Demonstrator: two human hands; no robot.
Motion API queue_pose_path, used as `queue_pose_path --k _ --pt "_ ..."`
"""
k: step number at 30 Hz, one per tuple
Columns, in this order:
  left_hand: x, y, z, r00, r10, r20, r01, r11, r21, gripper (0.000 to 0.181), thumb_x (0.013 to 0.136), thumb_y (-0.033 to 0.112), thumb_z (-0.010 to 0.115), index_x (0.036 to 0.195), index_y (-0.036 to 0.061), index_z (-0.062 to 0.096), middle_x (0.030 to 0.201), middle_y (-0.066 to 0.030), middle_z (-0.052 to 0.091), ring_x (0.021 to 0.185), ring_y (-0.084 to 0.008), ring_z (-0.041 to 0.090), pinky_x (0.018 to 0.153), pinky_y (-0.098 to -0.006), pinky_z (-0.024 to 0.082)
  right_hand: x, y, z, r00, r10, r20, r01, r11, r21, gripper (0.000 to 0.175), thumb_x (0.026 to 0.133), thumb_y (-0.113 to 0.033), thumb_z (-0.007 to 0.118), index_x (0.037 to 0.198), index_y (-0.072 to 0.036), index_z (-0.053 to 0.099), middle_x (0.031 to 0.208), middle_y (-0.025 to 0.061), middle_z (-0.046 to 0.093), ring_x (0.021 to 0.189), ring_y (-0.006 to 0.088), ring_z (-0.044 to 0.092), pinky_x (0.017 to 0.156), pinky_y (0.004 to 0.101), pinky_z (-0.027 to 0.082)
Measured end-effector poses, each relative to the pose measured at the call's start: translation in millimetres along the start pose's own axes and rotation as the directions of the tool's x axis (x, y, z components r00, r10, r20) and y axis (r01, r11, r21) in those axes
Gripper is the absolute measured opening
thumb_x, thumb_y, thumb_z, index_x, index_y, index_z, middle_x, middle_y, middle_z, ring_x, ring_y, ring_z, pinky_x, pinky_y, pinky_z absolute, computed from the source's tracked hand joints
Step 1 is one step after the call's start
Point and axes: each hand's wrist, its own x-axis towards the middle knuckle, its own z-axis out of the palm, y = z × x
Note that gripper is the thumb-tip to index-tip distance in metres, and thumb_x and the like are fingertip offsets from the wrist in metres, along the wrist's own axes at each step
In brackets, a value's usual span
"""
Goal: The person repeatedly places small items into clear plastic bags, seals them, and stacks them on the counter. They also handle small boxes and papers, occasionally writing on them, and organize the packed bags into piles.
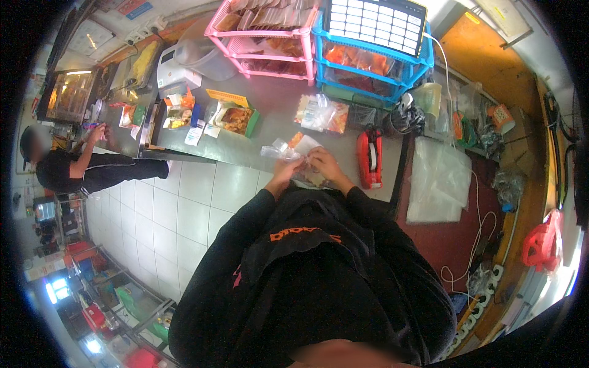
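At the front edge of the steel counter (271, 131), my left hand (286, 174) pinches a crumpled clear plastic bag (275, 151). My right hand (326, 164) meets it from the right, fingertips bent onto the same plastic. A white and orange printed piece (306, 143) shows just beyond my fingers; what it is I cannot tell. Under my hands lies a patterned sheet (314, 177), partly covered. Farther back, more clear plastic packets (317, 115) rest on a similar printed sheet. A red tape dispenser (369, 161) stands right of my right hand.
Left on the counter are open food boxes (237, 117) with paper slips. Behind stand a pink rack (271, 60) and a blue rack (375, 87) of packets, a tablet (375, 23) on top. Plastic bags (437, 179) lie right. A co-worker (60, 165) stands far left.
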Motion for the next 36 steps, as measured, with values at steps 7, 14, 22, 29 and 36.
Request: queue_pose_path --k 7,14,22,29,36 --pt "4.0 -6.5 -11.5 0.970 0.231 0.069 -0.241 0.914 0.326 0.022 0.086 0.006 0.072 0.105 0.0001 0.064 0.100 -0.0071 0.068 0.088 -0.0163 0.067 0.077 -0.0317 0.057 5.8 -29.3 3.4 0.981 0.142 -0.132 -0.158 0.980 -0.120 0.017 0.087 -0.016 0.069 0.092 0.000 0.066 0.090 0.0104 0.062 0.080 0.0192 0.062 0.072 0.0303 0.050" --pt "10.9 4.6 -20.4 0.947 0.303 0.110 -0.317 0.819 0.478 0.025 0.081 0.012 0.079 0.101 0.0027 0.066 0.096 -0.0036 0.069 0.087 -0.0126 0.064 0.076 -0.0307 0.054 -1.0 -37.9 7.7 0.960 0.275 -0.045 -0.242 0.903 0.356 0.008 0.091 -0.010 0.064 0.094 -0.004 0.061 0.088 0.0044 0.064 0.072 0.0141 0.059 0.068 0.0281 0.048" --pt "-17.8 97.7 -13.0 0.868 0.072 0.492 -0.391 0.709 0.587 0.014 0.080 0.011 0.077 0.093 0.0054 0.073 0.091 -0.0033 0.072 0.086 -0.0135 0.066 0.079 -0.0320 0.052 -11.4 -58.6 -7.6 0.923 0.385 -0.008 -0.362 0.874 0.325 0.016 0.090 -0.005 0.061 0.105 -0.005 0.056 0.092 0.0045 0.066 0.071 0.0150 0.060 0.070 0.0281 0.051" --pt "23.3 106.3 23.2 0.692 -0.172 0.701 -0.633 0.323 0.704 0.023 0.072 -0.004 0.065 0.089 0.0088 0.074 0.091 -0.0076 0.073 0.088 -0.0248 0.068 0.084 -0.0353 0.051 89.7 -58.3 -69.5 0.921 -0.069 -0.383 -0.207 0.747 -0.632 0.056 0.075 -0.022 0.076 0.125 -0.005 0.056 0.120 0.0139 0.059 0.125 0.0358 0.046 0.097 0.0459 0.044" --pt "20.7 -5.6 -7.2 0.622 0.629 0.468 -0.668 0.113 0.736 0.052 0.070 0.021 0.074 0.116 0.0023 0.059 0.116 -0.0226 0.057 0.110 -0.0427 0.052 0.098 -0.0510 0.040 142.2 -22.9 -32.7 0.945 0.028 -0.325 -0.324 0.202 -0.924 0.043 0.086 -0.020 0.056 0.128 -0.008 0.055 0.103 0.0176 0.066 0.099 0.0362 0.060 0.095 0.0599 0.040"
